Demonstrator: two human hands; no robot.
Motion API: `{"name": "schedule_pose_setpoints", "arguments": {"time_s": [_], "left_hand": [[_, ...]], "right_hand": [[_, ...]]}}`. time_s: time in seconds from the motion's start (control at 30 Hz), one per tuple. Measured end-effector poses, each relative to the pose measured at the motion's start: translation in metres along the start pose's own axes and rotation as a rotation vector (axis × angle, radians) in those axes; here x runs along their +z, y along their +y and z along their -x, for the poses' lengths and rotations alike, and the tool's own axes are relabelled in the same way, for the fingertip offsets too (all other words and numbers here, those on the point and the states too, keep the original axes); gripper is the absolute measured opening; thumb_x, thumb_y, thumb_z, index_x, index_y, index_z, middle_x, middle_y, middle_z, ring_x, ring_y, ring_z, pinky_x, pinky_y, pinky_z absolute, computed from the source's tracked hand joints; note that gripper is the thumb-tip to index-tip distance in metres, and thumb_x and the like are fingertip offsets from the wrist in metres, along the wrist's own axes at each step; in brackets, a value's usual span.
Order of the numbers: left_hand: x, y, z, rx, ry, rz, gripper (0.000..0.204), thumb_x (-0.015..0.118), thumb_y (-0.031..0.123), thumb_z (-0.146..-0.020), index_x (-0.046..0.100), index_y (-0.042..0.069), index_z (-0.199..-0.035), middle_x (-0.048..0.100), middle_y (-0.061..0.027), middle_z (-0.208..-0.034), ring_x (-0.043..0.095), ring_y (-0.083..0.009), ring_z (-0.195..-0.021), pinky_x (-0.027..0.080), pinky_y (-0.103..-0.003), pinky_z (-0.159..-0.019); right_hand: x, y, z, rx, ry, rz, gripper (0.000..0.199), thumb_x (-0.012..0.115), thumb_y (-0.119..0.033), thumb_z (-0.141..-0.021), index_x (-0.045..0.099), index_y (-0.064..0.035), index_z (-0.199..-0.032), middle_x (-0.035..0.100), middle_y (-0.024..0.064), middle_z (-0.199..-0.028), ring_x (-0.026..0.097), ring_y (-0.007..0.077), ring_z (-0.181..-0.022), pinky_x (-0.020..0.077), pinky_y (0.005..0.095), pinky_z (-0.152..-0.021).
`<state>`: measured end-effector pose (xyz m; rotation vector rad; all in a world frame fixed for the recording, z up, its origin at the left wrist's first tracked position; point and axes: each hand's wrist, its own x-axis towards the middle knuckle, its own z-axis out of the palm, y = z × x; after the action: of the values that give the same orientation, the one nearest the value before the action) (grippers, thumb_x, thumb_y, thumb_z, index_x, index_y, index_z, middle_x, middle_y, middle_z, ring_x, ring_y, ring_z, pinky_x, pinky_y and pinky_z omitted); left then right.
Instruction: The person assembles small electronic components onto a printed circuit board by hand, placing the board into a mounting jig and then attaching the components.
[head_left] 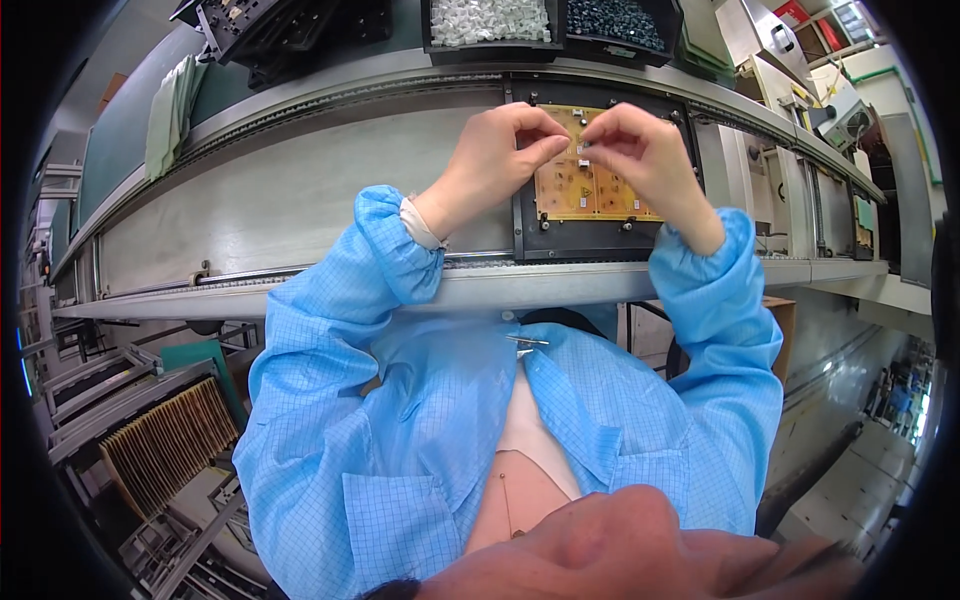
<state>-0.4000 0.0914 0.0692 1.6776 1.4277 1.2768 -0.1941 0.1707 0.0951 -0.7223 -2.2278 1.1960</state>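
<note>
A yellow-brown circuit board lies in a black carrier frame on the conveyor line. Above the board's left part, my left hand has its thumb and forefinger pressed together. My right hand hovers over the right part with its fingers curled into a pinch. The fingertips of both hands nearly meet. Whatever either hand pinches is too small to make out. Small white parts, one of them a connector close to the right fingertips, sit on the board. The right hand hides much of the board's right side.
Behind the line stand a black bin of white parts and a black bin of dark parts. Black trays are stacked at the far left, near a pale green cloth. A metal rail runs along the near edge. Boards stand racked at lower left.
</note>
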Motion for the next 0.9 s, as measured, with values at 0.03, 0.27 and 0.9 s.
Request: {"name": "schedule_pose_setpoints", "arguments": {"time_s": [0.03, 0.27, 0.9], "left_hand": [[0.001, -0.001, 0.001, -0.045, -0.047, 0.045, 0.018, 0.074, 0.018, -0.087, 0.074, 0.002, -0.095, 0.070, -0.0048, -0.081, 0.059, -0.0090, -0.069, 0.048, -0.026, -0.063], [-0.001, 0.008, 0.008, -0.212, -0.182, 0.057, 0.023, 0.074, 0.021, -0.088, 0.074, 0.000, -0.095, 0.072, -0.0069, -0.083, 0.063, -0.0089, -0.077, 0.051, -0.027, -0.068], [0.005, 0.010, 0.023, 0.129, -0.076, -0.006, 0.011, 0.075, 0.011, -0.081, 0.071, 0.003, -0.087, 0.066, -0.0065, -0.078, 0.065, -0.0176, -0.072, 0.051, -0.030, -0.065]], "right_hand": [[0.008, -0.001, 0.007, -0.024, 0.054, -0.006, 0.018, 0.068, 0.007, -0.086, 0.064, 0.0043, -0.104, 0.065, 0.0044, -0.095, 0.067, 0.0115, -0.090, 0.0574, 0.0248, -0.082], [0.030, -0.002, 0.018, -0.178, 0.174, 0.129, 0.017, 0.075, 0.001, -0.082, 0.068, 0.0026, -0.097, 0.067, 0.0094, -0.095, 0.069, 0.0170, -0.087, 0.0591, 0.0272, -0.077], [0.028, 0.008, 0.040, 0.100, 0.124, -0.441, 0.017, 0.070, 0.007, -0.087, 0.065, 0.0051, -0.103, 0.066, 0.0127, -0.107, 0.068, 0.0186, -0.095, 0.0587, 0.0308, -0.086]]}}
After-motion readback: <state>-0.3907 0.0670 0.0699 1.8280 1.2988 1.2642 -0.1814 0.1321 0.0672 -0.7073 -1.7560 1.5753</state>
